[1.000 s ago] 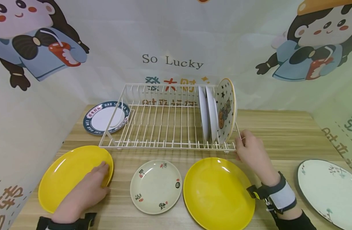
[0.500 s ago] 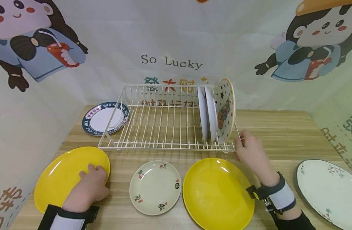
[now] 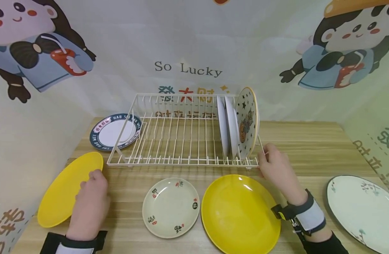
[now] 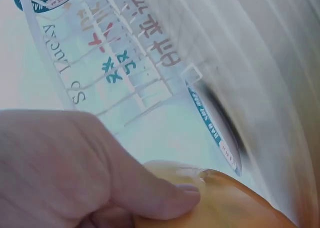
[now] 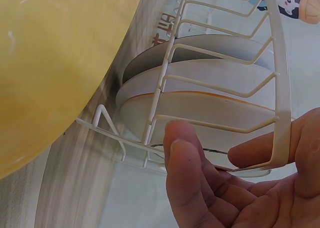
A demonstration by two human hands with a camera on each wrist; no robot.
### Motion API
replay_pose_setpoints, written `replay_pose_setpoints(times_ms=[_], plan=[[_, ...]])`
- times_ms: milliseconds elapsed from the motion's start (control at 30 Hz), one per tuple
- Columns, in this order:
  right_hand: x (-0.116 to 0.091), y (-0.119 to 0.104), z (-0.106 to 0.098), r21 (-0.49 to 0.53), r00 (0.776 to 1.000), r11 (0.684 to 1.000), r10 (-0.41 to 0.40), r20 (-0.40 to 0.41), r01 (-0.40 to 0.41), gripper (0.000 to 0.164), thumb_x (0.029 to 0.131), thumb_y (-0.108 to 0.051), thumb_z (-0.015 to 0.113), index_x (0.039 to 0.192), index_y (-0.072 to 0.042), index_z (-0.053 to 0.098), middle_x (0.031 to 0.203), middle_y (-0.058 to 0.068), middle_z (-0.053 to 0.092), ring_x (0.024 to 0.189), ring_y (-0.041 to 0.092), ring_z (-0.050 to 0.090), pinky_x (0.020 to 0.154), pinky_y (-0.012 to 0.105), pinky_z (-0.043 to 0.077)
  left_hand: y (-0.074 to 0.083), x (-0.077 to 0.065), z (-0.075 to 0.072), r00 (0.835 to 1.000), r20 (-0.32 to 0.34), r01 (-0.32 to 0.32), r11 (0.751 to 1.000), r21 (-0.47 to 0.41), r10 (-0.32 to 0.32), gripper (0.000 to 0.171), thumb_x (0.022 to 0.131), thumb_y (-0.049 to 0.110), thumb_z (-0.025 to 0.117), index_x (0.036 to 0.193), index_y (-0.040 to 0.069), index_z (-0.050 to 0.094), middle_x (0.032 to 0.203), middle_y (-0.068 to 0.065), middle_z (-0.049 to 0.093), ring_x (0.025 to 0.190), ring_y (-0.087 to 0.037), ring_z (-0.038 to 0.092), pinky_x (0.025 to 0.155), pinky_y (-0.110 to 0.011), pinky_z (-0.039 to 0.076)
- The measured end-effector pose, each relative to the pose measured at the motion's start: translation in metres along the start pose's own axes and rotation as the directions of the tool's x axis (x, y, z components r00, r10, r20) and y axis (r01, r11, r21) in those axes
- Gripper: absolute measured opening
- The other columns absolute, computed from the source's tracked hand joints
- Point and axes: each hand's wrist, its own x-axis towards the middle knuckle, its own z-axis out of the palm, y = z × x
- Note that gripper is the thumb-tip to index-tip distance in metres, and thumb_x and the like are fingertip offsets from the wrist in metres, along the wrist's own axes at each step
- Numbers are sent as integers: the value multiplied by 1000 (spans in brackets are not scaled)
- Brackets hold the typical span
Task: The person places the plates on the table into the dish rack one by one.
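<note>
At the left, my left hand point(image 3: 89, 206) grips the right edge of a yellow plate point(image 3: 62, 192), which stands tilted with that edge raised. The left wrist view shows the thumb point(image 4: 170, 200) pressed on the plate's rim. My right hand point(image 3: 277, 171) holds the right end of a white wire dish rack point(image 3: 181, 164); in the right wrist view its fingers point(image 5: 182, 173) curl around the end wires. Two white plates point(image 3: 231, 130) and a plate with stars and a cartoon figure point(image 3: 247, 123) stand upright in the rack's right part.
Behind the rack's left end lies a blue-rimmed plate point(image 3: 115, 132). In front of the rack are a small cream plate point(image 3: 170, 208) and a second yellow plate point(image 3: 240, 213). A large pale plate point(image 3: 362, 211) lies at the right. A printed backdrop point(image 3: 188, 42) surrounds the wooden table.
My left hand has gone from resting over the left yellow plate to gripping its edge, and has tilted it up. My right hand stays on the rack.
</note>
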Motion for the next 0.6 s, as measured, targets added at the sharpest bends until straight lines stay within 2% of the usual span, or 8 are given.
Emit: replay_pose_setpoints(times_ms=[167,367,433,600], plan=[[1,0,-2,-3,1000,1000,2,1,-2,19,102,-11,43,103,6,52,67,10,62,50,20,58,46,33,48,-3,-2,-8,997,-67,41,997,-72,-45,31,78,-19,55,100,-21,33,68,-29,44,56,-42,52,52,-58,47],[1,2,-6,-3,1000,1000,-11,2,11,23,102,-15,46,103,6,55,67,9,62,50,17,56,49,33,48,0,2,-19,983,-168,57,989,-138,-80,44,76,-20,56,113,-24,32,81,-38,47,62,-48,53,58,-62,46],[1,3,-8,-5,1000,1000,-13,3,13,28,103,-21,48,103,5,58,66,9,61,51,18,57,48,32,47,4,3,-24,972,-215,59,987,-151,-91,53,75,-21,56,121,-25,31,88,-41,47,68,-52,52,62,-65,45],[1,4,-11,5,1000,1000,2,18,-2,47,102,-42,50,107,4,60,69,10,63,55,24,60,49,33,45,15,7,-35,932,-350,29,982,-186,-94,70,76,-24,52,140,-20,24,111,-46,47,84,-60,52,74,-68,44]])
